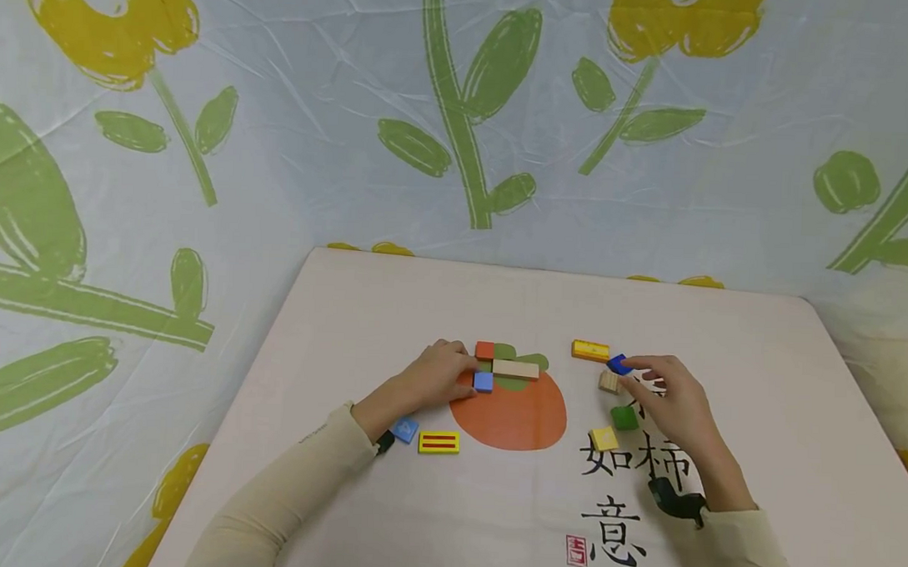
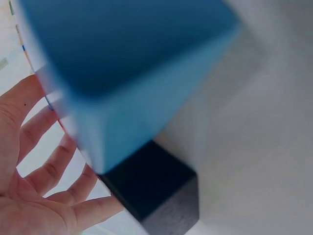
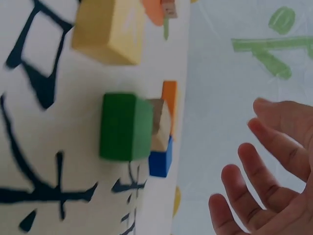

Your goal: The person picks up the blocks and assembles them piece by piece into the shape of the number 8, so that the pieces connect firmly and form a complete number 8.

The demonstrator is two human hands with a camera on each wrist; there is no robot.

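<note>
In the head view my left hand (image 1: 439,373) reaches to the left edge of a small group of blocks, its fingertips right at a red block (image 1: 485,350) and a light blue block (image 1: 484,382). A long pale wooden block (image 1: 515,369) lies beside these two. The left wrist view shows the fingers spread and loosely extended. My right hand (image 1: 671,401) hovers with thumb and forefinger apart, close to a dark blue block (image 1: 620,364) and a small wooden block (image 1: 609,381). In the right wrist view its fingers are loosely bent, with nothing between them.
Near the right hand lie an orange-yellow block (image 1: 590,350), a green block (image 1: 624,418) and a yellow block (image 1: 604,439). By the left forearm are another blue block (image 1: 405,429), a red-striped yellow block (image 1: 438,442) and a dark block (image 2: 156,186). The tablecloth bears a printed persimmon (image 1: 517,419).
</note>
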